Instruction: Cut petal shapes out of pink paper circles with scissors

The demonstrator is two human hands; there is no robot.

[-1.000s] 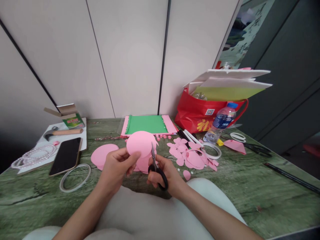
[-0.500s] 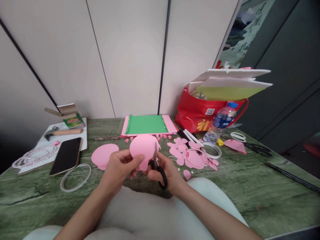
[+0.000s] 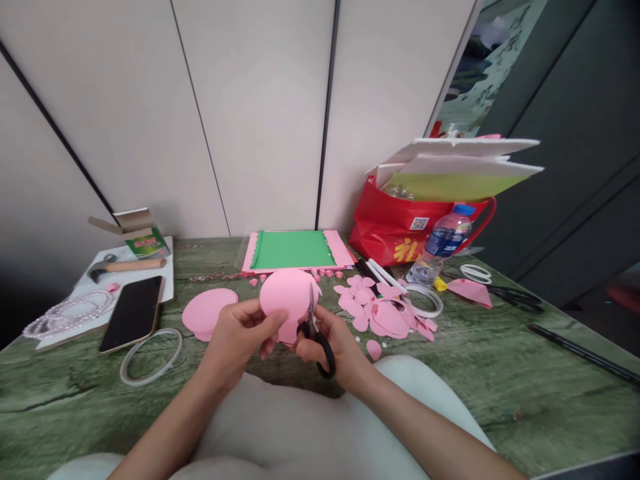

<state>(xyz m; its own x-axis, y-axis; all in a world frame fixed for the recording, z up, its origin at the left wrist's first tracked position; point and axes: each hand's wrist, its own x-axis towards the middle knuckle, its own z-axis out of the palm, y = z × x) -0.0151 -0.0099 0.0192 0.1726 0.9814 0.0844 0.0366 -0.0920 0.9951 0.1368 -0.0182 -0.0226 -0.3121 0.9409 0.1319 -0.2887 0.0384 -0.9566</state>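
Observation:
My left hand [image 3: 245, 333] pinches a round pink paper disc [image 3: 285, 293] by its lower left edge, thumb in front. Black-handled scissors [image 3: 320, 343] are gripped in my right hand [image 3: 335, 350], their blades pointing up at the right edge of the disc. A thin sliver of pink shows beside the blades. Under the held disc lies more pink paper, partly hidden by the hands. To the left rests a stack of pink paper circles [image 3: 207, 313]. Pink flower cutouts and scraps [image 3: 363, 303] are spread on the right.
Along the left are a phone [image 3: 133, 313], a tape roll [image 3: 151, 357], a bead string [image 3: 70, 313] and a hammer [image 3: 130, 265]. Green and pink sheets [image 3: 293, 249] lie at the back. A red bag [image 3: 380, 227], a water bottle [image 3: 443, 247] and another tape roll [image 3: 425, 301] stand right.
The disc and the scissors have shifted slightly right and down since a second ago. Over the last half second both hands look almost still.

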